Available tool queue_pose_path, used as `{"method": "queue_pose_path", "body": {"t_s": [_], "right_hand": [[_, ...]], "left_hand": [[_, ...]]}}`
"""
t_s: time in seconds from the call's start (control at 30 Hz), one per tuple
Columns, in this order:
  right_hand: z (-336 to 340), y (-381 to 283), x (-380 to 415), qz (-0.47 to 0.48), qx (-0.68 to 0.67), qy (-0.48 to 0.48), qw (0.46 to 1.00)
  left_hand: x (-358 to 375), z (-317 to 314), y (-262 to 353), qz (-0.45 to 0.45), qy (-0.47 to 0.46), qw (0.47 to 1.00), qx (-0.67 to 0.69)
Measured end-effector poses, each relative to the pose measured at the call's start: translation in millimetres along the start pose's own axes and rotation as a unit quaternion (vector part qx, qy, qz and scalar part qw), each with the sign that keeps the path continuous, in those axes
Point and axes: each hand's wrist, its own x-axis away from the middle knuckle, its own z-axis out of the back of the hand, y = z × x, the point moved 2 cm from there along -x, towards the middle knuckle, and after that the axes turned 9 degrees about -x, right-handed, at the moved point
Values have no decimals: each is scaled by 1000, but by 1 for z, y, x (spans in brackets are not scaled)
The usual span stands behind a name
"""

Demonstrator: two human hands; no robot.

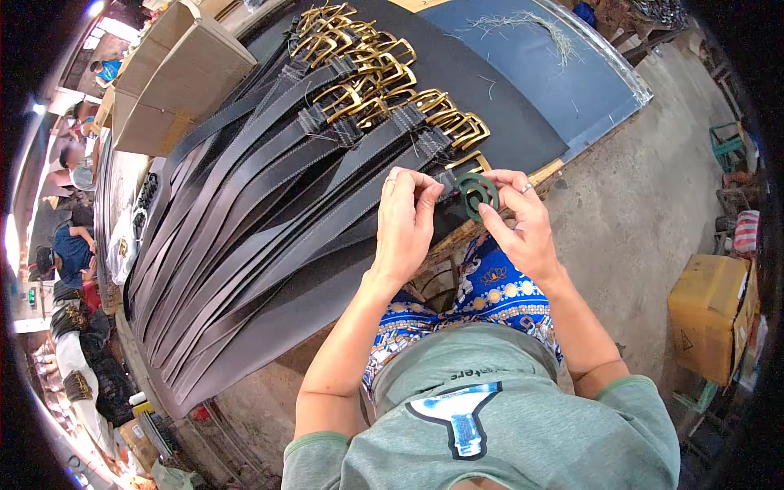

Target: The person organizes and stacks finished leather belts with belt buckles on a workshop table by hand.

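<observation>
Between my hands, above the table edge, is a dark green ring-shaped tool (pixel 477 196). My right hand (pixel 523 214) grips it with thumb and fingers. My left hand (pixel 408 214) is pinched beside the tool, close to the end of a belt; what its fingertips hold is too small to make out. Many black belts (pixel 245 180) fan out across the table to the left. Their gold buckles (pixel 367 82) lie bunched at the top, and one buckle (pixel 468 162) is just above the green tool.
An open cardboard box (pixel 175 82) stands at the upper left. Loose threads (pixel 539 33) lie on a blue-grey surface (pixel 588 90) at the top right. A yellow-brown carton (pixel 709 314) sits at the far right. Several people are at the far left.
</observation>
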Motion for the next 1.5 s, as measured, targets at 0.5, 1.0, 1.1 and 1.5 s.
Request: {"method": "queue_pose_path", "body": {"t_s": [0.5,1.0,1.1,1.5], "right_hand": [[-17,2,-8,-97,-96,65,989],[-30,-5,-21,-101,-58,34,993],[-30,-2,-20,-89,-50,32,994],[-30,0,-18,-104,-48,32,993]], "left_hand": [[-21,4,-12,28,-5,991,-134],[-11,8,-11,90,30,994,-62],[-10,8,-13,79,34,995,-60],[-12,9,-13,120,32,992,-29]]}}
